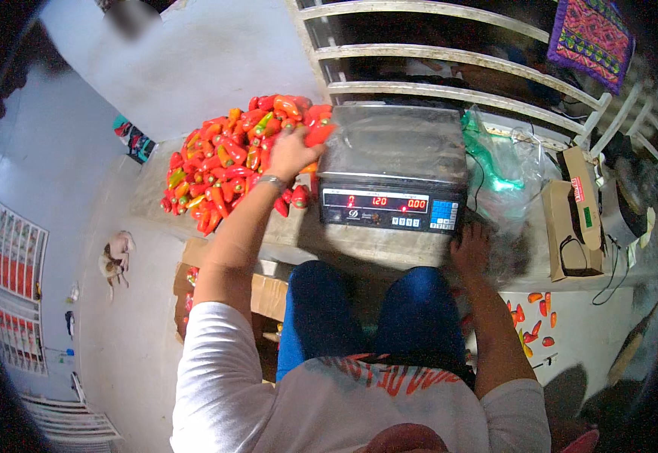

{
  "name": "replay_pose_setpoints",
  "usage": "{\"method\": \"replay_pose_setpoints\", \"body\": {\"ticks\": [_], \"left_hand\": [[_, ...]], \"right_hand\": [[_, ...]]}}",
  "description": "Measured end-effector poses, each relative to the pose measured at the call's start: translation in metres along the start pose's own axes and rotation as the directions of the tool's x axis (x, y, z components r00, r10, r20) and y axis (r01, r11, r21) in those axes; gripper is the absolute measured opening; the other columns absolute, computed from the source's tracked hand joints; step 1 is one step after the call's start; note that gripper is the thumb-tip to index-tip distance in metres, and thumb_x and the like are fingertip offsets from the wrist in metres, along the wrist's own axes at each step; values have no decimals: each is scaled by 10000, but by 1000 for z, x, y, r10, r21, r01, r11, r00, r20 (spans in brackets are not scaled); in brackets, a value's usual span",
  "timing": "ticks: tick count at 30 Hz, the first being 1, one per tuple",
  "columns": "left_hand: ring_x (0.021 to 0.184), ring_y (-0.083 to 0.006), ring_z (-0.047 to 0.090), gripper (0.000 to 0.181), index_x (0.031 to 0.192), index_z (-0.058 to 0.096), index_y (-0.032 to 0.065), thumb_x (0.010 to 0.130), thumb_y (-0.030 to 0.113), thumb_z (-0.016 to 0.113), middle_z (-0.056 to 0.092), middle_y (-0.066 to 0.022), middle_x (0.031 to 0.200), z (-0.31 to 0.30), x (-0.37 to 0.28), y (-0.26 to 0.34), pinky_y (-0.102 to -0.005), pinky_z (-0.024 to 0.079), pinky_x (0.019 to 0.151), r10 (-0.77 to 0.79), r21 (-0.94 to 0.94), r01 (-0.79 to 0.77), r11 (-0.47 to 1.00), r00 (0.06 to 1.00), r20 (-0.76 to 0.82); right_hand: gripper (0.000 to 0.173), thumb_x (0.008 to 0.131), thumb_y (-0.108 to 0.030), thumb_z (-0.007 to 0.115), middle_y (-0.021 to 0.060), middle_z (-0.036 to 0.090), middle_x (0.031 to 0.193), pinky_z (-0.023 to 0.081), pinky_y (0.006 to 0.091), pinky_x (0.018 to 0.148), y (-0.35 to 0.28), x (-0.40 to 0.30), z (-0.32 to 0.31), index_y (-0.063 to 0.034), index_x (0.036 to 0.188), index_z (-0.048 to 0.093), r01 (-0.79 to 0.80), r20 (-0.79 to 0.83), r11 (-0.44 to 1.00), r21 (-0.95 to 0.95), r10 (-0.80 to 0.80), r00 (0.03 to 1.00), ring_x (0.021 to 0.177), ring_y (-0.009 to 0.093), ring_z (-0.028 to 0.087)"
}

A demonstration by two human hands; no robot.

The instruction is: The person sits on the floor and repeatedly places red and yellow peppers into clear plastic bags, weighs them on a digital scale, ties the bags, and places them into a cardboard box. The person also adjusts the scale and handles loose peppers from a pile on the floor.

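My left hand [293, 153] reaches into a large heap of red peppers [216, 164], some tinged orange, yellow or green. A red pepper [320, 135] lies between its thumb and fingers, overlapping the left edge of a digital scale [394, 141]. That scale has a bare, worn metal platform and lit red digits across its front panel. Its blue and white keys [444, 214] are at the panel's right. My right hand [470, 246] rests in shadow on the concrete ledge [357, 240], beside the scale's front right corner, with nothing visible in it.
Clear and green plastic bags [499, 164] and an open cardboard box [572, 226] lie right of the scale. White bars [453, 54] rise behind it. Loose peppers [533, 323] are scattered at lower right. Another cardboard box [267, 294] stands by my left leg; a dog [117, 257] lies on the floor.
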State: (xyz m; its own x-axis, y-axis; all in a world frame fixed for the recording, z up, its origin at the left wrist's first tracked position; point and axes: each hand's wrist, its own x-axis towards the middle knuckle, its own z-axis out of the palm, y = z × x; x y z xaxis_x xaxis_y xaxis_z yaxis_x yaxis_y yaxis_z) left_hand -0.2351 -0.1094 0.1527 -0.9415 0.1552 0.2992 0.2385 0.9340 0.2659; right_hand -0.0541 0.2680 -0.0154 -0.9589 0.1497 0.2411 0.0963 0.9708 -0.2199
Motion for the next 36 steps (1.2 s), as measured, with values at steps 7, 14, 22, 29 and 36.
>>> {"method": "replay_pose_setpoints", "body": {"ticks": [7, 14, 22, 29, 36], "left_hand": [[1024, -367, 470, 557, 1046, 592, 106, 669, 516, 610, 522, -219, 1042, 42, -13, 134, -424, 388, 859, 197, -31, -197, 980, 980, -3], [1258, -402, 192, 617, 1190, 484, 123, 717, 510, 574, 287, -235, 1326, 56, -21, 145, -536, 186, 977, 98, -95, -125, 988, 963, -252], [1137, -351, 354, 484, 1141, 490, 94, 729, 319, 607, 395, -180, 1224, 52, -18, -14, -473, 309, 929, -181, -100, 153, 983, 872, -455], [1215, -397, 280, 665, 1262, 371, 151, 664, 233, 652, 247, -201, 1351, 62, -24, -69, -510, 333, 934, -302, 307, 294, 905, 953, -24], [1271, -483, 96, 644, 1311, 318, 213, 740, 282, 605, 81, -150, 1428, 94, -3, -54, -687, 303, 834, -378, 654, 293, 697, 926, -12]], "right_hand": [[555, 701, -283, 553, 246, 429, 1166, 274, 531, 953, 13, 0, 11, 2, 1168, 458, 53, -67, 999, -4, -53, 996, 1102, 409, 388], [551, 702, -286, 561, 245, 440, 1137, 300, 535, 924, 8, -2, 5, -1, 1161, 453, 75, -99, 997, -26, -78, 992, 1068, 403, 411], [489, 730, -296, 529, 216, 448, 1134, 320, 526, 902, 1, -4, -3, -13, 1121, 454, 74, -116, 995, -60, -81, 990, 1068, 399, 414], [511, 716, -296, 528, 219, 427, 1178, 307, 526, 921, 7, -3, 6, -19, 1138, 448, -25, -4, 990, -137, 25, 1000, 1131, 398, 377], [516, 702, -267, 542, 200, 418, 1195, 303, 502, 936, 9, -1, 0, -16, 1142, 444, 11, -8, 995, -96, -12, 1000, 1114, 394, 384]]}}
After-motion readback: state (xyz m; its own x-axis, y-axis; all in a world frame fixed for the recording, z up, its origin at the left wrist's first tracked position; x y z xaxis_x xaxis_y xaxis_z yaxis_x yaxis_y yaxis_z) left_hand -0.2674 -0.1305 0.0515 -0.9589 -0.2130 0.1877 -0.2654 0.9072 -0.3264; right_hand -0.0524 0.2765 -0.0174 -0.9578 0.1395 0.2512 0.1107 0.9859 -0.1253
